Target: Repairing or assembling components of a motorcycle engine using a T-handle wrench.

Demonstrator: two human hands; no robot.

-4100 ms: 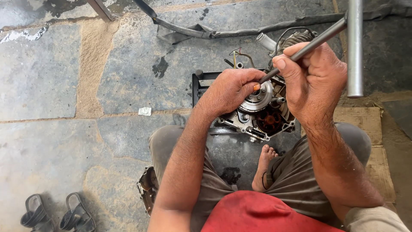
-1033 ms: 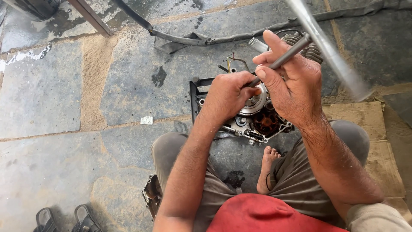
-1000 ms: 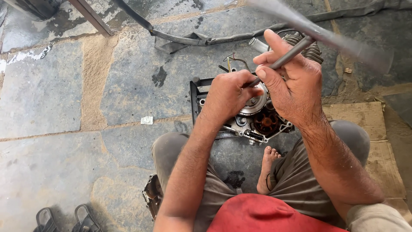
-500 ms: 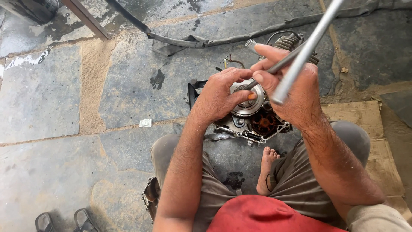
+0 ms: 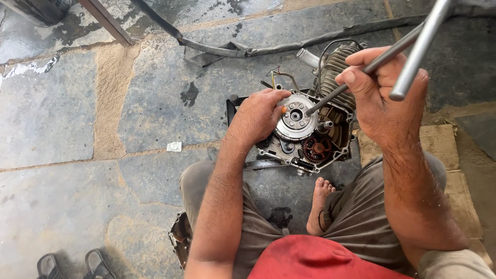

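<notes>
1. Seen from the head view, where a small engine [image 5: 310, 129] sits on the stone floor [image 5: 77, 129] between the knees, side cover off, clutch and gears exposed.
2. Left hand [image 5: 256, 116] laid on the round silver clutch plate [image 5: 295, 117], fingers [image 5: 276, 94] curled over its left rim and pressed together, steadying it. Something small and orange at the thumb tip, too small to tell.
3. Right hand [image 5: 385, 95] closed around a thin steel rod [image 5: 369, 67], fingers wrapped tight, thumb along the shaft; rod tip set against the clutch plate just right of its hub. A second, thicker metal bar [image 5: 421, 49] crossing in front of that hand; how it is held cannot be told.
4. Judged heavy and rigid, that engine: cast metal, finned cylinder [image 5: 336, 64] at the far side, unlikely to shift under a light push, so best gripped by the case edges, not by the loose wires [image 5: 281, 77].
5. Clutch plate likely oily and slick; rim hold looks safer than the face. Rod stiff, smooth, prone to skid off the hub.
6. Bare foot [image 5: 318, 206] just beside the engine. Black hose [image 5: 232, 49] lying across the floor beyond; sandals [image 5: 77, 264] well apart at lower left.
</notes>
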